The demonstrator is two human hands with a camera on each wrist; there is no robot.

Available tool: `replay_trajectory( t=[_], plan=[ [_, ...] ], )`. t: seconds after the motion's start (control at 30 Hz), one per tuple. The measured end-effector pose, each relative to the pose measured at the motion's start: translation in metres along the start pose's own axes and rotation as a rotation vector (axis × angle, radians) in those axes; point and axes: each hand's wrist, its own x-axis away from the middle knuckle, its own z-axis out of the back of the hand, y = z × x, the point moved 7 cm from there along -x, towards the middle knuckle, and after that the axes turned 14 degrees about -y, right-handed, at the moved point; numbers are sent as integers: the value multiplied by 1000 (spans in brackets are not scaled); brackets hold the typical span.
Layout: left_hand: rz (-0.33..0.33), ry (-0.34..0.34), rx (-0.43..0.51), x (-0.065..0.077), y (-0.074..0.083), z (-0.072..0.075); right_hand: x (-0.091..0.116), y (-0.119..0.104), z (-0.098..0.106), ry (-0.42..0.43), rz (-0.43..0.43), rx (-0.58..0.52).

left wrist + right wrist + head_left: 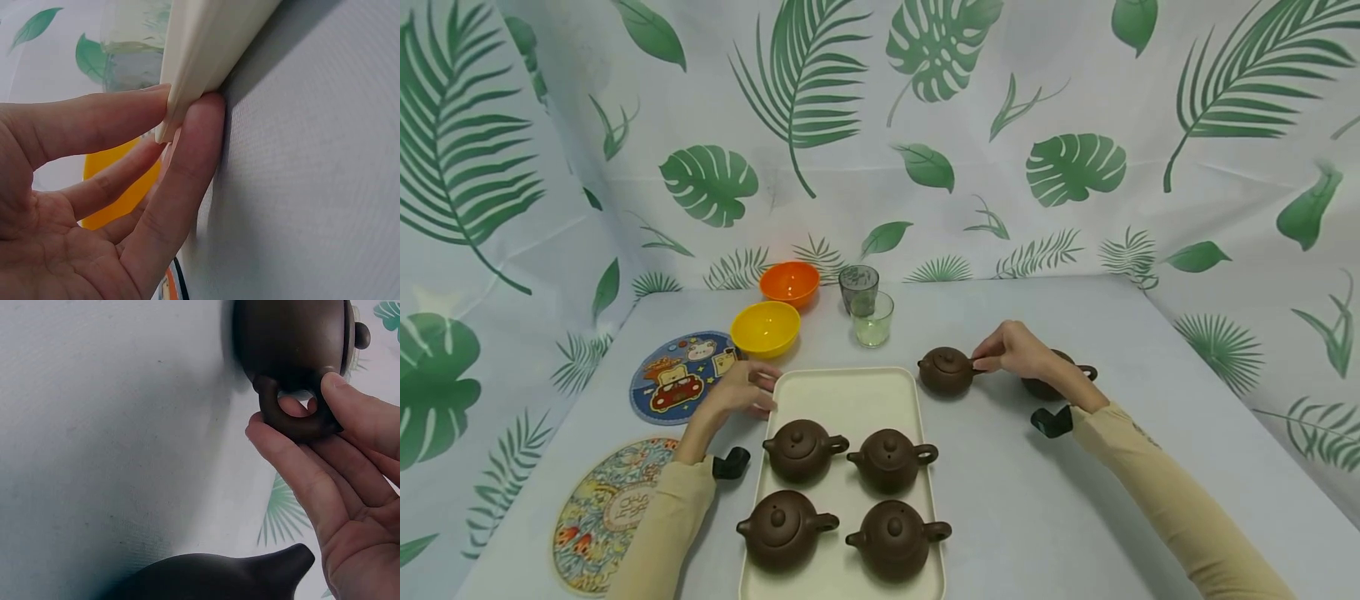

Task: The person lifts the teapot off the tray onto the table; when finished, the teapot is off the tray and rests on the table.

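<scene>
A cream tray (842, 392) carries several brown teapots, one of them a front-left teapot (782, 531). At the tray's far left corner my left hand (741, 390) pinches the rim; in the left wrist view the thumb lies on one side of the tray edge (194, 56) and a finger on the other. Right of the tray, my right hand (1017, 350) grips the handle of a brown teapot (946, 372), its spout pointing left. In the right wrist view fingers pass through the handle loop (294, 425). Behind my right wrist another teapot (1041, 388) is partly hidden.
An orange bowl (790, 283) and a yellow bowl (766, 329) stand at the back left, beside a grey glass (857, 287) and a clear greenish glass (872, 323). Left of the tray lie a blue round mat (655, 400) and a patterned round mat (595, 508). Leaf-print cloth surrounds the table.
</scene>
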Motion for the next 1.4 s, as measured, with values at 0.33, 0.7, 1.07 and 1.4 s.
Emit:
replay_trajectory(
  t=[0.33, 0.7, 1.07, 1.4],
  plan=[
    [13, 14, -22, -1, 0, 1, 1, 2, 1, 12, -32, -1],
    [22, 14, -14, 0, 0, 1, -1, -9, 3, 59, -35, 52],
    [28, 12, -20, -1, 0, 0, 1, -55, -3, 181, 58, -63],
    [6, 10, -11, 0, 1, 0, 12, -82, -46, 58, 128, -112]
  ],
)
